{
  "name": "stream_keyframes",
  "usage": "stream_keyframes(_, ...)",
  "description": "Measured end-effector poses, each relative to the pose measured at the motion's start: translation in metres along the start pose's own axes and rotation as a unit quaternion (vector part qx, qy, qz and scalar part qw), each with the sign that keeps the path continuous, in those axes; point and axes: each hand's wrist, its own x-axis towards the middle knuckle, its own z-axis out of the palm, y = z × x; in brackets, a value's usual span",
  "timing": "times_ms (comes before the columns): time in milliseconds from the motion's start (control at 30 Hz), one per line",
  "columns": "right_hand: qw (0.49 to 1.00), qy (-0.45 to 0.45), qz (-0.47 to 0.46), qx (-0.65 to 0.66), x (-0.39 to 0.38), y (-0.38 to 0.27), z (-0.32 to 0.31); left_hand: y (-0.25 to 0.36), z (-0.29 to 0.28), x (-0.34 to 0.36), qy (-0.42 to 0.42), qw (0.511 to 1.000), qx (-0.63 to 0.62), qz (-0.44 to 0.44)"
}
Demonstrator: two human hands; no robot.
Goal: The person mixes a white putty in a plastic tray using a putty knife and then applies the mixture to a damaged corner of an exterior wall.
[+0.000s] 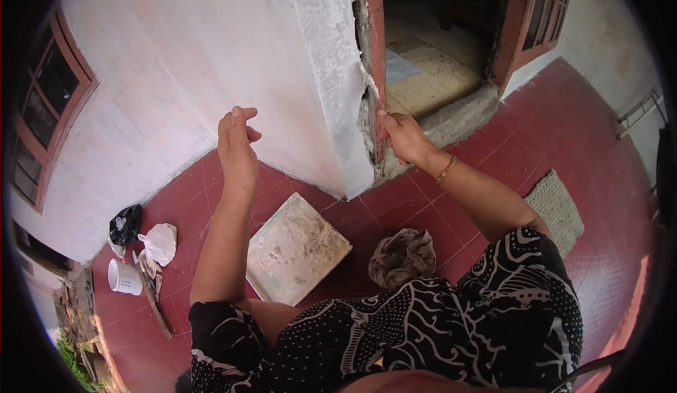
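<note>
My left hand (238, 150) is raised in front of the white wall (275, 76), its fingers loosely bent and apart, with nothing in it. My right hand (410, 139), with a gold bracelet (446, 169) at the wrist, is at the foot of the red door post (378, 40). Its fingers are curled, and the fingertips overlap the post's edge. What they hold, if anything, is hidden. Between post and wall corner runs a rough, broken gap (366, 111). The plaster strip (321, 40) along the corner looks whiter and rougher than the wall beside it.
Below my arms, a shallow tray (300, 248) with pale, crusted residue lies on the red tiles (451, 210), beside a crumpled brown cloth (403, 258). A white tub (125, 277), bags (161, 243) and a long flat stick (156, 301) are at left. A woven mat (557, 210) lies right.
</note>
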Motion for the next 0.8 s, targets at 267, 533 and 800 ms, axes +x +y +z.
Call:
stream_keyframes(267,0.997,0.016,-0.064,0.041,0.013,-0.049,-0.016,0.001,0.009,-0.004,-0.009,0.999,0.006,-0.036)
stream_keyframes(533,0.998,-0.015,0.001,0.055,0.046,0.016,0.018,-0.013,0.005,0.010,0.000,1.000,0.010,0.006)
stream_keyframes(800,0.999,-0.018,0.021,-0.031,0.009,0.031,-0.008,-0.044,0.012,0.016,-0.001,1.000,0.010,-0.014)
